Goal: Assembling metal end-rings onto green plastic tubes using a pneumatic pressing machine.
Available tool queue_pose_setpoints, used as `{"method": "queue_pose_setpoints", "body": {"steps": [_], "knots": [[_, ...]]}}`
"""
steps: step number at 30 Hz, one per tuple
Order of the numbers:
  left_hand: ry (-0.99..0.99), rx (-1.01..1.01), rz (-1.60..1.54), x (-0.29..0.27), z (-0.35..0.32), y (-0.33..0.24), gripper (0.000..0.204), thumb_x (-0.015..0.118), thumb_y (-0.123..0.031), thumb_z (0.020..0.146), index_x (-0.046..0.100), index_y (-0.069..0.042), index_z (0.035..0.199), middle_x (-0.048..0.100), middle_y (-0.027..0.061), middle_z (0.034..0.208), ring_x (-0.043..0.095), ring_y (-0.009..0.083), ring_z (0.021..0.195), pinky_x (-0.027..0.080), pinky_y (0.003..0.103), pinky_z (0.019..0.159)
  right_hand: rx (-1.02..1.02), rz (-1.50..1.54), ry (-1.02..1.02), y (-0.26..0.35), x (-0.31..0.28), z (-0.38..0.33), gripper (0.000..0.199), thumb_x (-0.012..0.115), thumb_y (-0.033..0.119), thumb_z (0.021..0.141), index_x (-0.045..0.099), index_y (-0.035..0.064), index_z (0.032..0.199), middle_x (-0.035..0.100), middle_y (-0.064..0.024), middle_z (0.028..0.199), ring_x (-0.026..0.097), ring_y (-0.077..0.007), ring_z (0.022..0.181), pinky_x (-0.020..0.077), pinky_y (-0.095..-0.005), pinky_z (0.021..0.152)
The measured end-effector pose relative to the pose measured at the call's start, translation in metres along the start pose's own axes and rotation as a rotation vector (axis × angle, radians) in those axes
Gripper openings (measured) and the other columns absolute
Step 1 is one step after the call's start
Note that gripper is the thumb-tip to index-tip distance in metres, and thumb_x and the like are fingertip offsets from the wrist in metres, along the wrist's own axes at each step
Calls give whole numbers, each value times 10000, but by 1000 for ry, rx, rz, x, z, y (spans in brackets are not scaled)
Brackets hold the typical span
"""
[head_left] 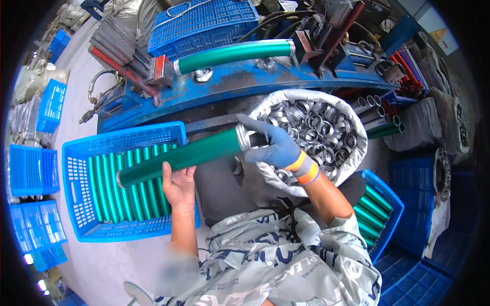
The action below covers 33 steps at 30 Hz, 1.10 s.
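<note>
A long green tube (pixel 189 157) is held slantwise in front of me, its left end lower, with a silvery rim there. My left hand (pixel 179 188), bare, supports it from below near the middle; its thumb lies against the tube and the other fingers are partly hidden. In a blue glove with an orange cuff, my right hand (pixel 275 145) grips a silvery metal ring (pixel 242 137) at the tube's right end. Just beyond that hand, a white-lined round container (pixel 361 120) holds many loose metal rings (pixel 319 127).
Green tubes lie in rows in a blue crate (pixel 130 235) at left and another blue crate (pixel 395 214) at right. Across the front, a blue machine bench (pixel 229 79) bears another green tube (pixel 235 55) between two end fixtures. More tubes (pixel 372 107) stick out beside the container.
</note>
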<state>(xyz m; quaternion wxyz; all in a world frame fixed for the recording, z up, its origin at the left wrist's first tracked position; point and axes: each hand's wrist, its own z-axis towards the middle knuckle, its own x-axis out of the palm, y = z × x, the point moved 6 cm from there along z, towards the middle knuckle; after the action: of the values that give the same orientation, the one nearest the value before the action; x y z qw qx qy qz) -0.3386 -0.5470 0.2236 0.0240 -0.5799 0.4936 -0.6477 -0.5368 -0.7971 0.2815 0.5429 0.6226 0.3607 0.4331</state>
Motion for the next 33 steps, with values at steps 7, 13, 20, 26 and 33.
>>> {"method": "queue_pose_setpoints", "body": {"steps": [7,13,20,26,33], "knots": [[-58,-5,-69,8,10,-5,533,764,-485,1083,692,-54,1387,738,146,1409,704,309,1350,580,504,1175,-302,-556,-383,12,-118,127,833,855,346,988,521,12,1674,567,-227,1679,569,-350,1528,449,-419,1264],[-233,12,134,-24,6,-26,589,654,-571,1132,652,-71,1443,675,134,1506,671,292,1385,574,488,1139,-215,-1619,-520,40,-123,237,1173,936,423,791,327,246,1778,434,-197,1760,418,-461,1609,327,-702,1278],[-115,-88,2,6,19,-3,472,665,-475,1137,656,-97,1419,692,130,1453,668,319,1364,548,536,1152,-356,-1583,-537,68,-141,216,695,873,316,809,676,174,1461,765,-117,1321,708,-358,1301,523,-585,1122],[1,-145,111,65,58,68,478,698,-408,1134,629,-82,1477,678,139,1488,636,328,1424,519,531,1208,-676,-525,-697,155,-149,18,731,883,86,836,647,10,1523,818,-137,1290,777,-155,1132,604,-337,1026],[97,-94,64,210,219,153,699,822,-384,1070,491,-26,1571,597,162,1581,605,398,1468,514,607,1223,-502,-261,-1032,88,-168,-195,665,819,69,835,623,-28,1463,778,-112,1221,759,-210,1080,622,-388,957]]}}
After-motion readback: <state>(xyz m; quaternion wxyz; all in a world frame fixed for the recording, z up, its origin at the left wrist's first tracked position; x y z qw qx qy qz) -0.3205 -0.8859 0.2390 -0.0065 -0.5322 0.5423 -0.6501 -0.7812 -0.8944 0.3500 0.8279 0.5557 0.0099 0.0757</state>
